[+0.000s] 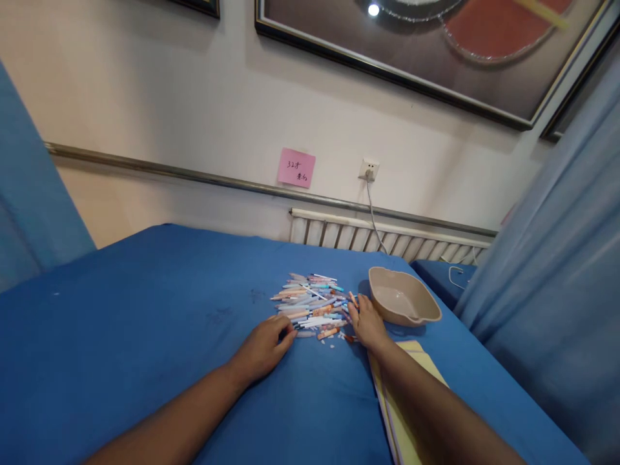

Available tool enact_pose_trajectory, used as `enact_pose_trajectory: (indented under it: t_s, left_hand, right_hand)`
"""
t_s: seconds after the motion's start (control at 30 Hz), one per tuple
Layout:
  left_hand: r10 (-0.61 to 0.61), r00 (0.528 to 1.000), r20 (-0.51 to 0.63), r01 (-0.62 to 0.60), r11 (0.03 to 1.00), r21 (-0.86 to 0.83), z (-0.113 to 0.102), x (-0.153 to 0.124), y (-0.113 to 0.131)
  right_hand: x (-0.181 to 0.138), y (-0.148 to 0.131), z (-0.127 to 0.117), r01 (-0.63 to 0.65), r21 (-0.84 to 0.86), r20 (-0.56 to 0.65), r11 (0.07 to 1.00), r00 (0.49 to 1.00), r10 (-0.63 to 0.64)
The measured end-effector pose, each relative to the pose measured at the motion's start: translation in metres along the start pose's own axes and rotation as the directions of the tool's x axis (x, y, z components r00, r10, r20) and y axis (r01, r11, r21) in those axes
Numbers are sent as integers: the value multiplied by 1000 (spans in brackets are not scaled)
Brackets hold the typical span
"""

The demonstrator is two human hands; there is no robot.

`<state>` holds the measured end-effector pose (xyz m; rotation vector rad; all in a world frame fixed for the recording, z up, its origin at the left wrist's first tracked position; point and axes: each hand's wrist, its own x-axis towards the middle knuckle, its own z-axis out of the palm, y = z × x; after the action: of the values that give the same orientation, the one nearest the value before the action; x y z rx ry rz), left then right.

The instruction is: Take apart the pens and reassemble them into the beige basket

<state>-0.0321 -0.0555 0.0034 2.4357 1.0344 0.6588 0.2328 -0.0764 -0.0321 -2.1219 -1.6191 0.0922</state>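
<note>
A pile of pens [310, 303], in white, pale blue, pink and orange, lies in the middle of the blue cloth. At the pile's lower left edge is my left hand [266, 343], its thumb and forefinger curled close together against the pen ends; whether a pen is between them is hidden. My right hand [369, 325] reaches over the right edge of the pile. Its fingers are closed around a pinkish pen [353, 299] that sticks out past the fingertips. Small white bits [332, 346] lie just below the pile.
A beige plastic basin [403, 297] stands right of my right hand. Under my right forearm lies a yellow folded cloth or pad [402, 413]. Behind the blue-covered table [121, 336] are a radiator [349, 234] and a plugged-in cord [372, 206]. Blue curtains [557, 226] hang at both sides.
</note>
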Motion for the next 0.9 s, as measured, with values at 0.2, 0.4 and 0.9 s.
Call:
enact_pose_trajectory:
  t_s: [0.2,0.4,0.9]
  left_hand:
    - [3,1000,4,-3,999,-34,3,3,-4]
    - [0,1000,-7,0,997,-75,2,5,-6]
    - [6,999,-42,-10,995,-100,0,5,4]
  right_hand:
    - [30,-3,18,-122,63,17,990,992,122]
    - [22,-33,32,-137,97,-10,986,990,138]
    - [14,-25,-22,-48,574,108,817,994,-17]
